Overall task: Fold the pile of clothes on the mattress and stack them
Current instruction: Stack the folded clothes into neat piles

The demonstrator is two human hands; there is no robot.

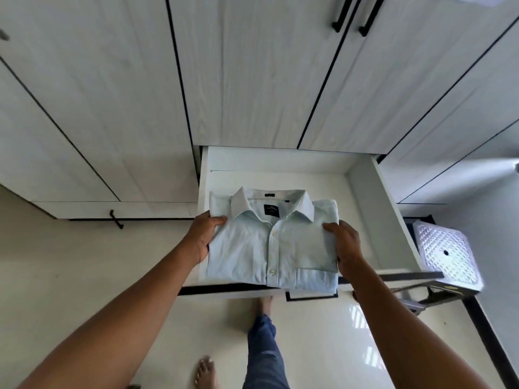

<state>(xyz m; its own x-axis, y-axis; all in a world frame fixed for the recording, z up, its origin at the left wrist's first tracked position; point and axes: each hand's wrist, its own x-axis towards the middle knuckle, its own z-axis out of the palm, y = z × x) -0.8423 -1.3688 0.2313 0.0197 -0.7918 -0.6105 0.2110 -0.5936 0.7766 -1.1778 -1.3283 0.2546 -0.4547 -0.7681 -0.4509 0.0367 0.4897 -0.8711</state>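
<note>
A folded pale-blue shirt [264, 248] is held flat between both hands over the open white drawer [373, 209], collar toward 12 o'clock. The left hand [202, 237] grips its edge at 9 o'clock, thumb curled on top; the right hand [346, 245] grips the 3 o'clock edge likewise.

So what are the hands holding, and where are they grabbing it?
A folded light blue shirt, held by its two side edges: the left hand grips one side, the right hand grips the other, over the open drawer.
</note>
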